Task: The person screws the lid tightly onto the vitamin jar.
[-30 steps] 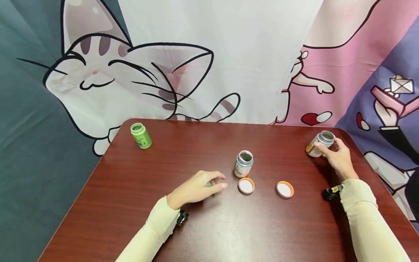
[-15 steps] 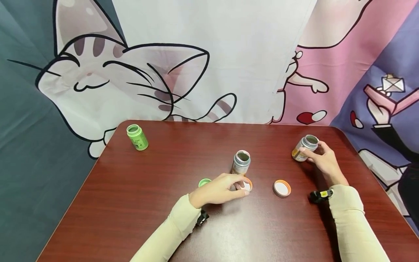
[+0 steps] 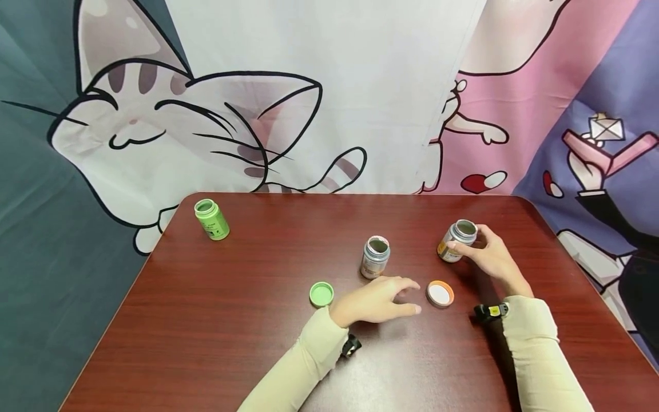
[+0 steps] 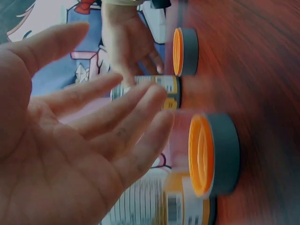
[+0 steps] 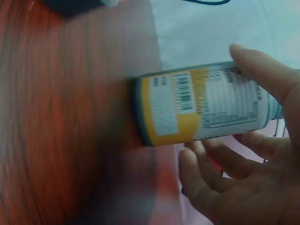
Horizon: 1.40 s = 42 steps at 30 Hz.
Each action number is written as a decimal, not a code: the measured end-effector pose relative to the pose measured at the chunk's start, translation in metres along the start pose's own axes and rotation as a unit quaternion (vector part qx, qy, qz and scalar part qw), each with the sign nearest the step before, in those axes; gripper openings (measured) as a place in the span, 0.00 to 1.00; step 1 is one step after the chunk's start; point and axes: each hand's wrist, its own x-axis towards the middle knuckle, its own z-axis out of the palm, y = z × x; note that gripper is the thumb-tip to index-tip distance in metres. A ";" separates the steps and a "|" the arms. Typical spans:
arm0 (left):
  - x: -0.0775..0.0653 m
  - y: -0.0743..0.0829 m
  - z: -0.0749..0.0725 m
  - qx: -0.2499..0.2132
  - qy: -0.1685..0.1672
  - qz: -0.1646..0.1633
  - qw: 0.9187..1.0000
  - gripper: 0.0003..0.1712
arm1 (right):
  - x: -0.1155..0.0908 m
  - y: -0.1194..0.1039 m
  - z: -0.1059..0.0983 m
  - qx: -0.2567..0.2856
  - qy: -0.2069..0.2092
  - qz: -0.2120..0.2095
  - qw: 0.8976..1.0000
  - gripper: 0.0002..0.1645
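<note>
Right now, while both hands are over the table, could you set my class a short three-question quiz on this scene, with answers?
1. Multiple choice: what is the right hand holding?
A) green lid
B) grey bottle with a yellow-and-white label
C) nothing
2. True or false: the green bottle is uncapped.
3. Count: how many orange-and-grey lids show in the left wrist view?

Key: 1. B. 2. True; its mouth is open. 3. Two.
</note>
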 end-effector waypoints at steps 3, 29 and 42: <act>0.010 0.004 0.005 0.022 0.017 -0.018 0.999 0.28 | -0.001 -0.009 0.005 -0.011 -0.020 -0.012 1.000 0.38; 0.075 0.025 0.064 0.153 0.113 -0.138 0.972 0.39 | -0.012 -0.034 0.026 -0.018 -0.070 -0.058 0.996 0.35; 0.075 0.021 0.066 0.167 0.085 -0.115 0.976 0.34 | -0.011 -0.025 0.033 0.054 -0.070 -0.049 0.995 0.36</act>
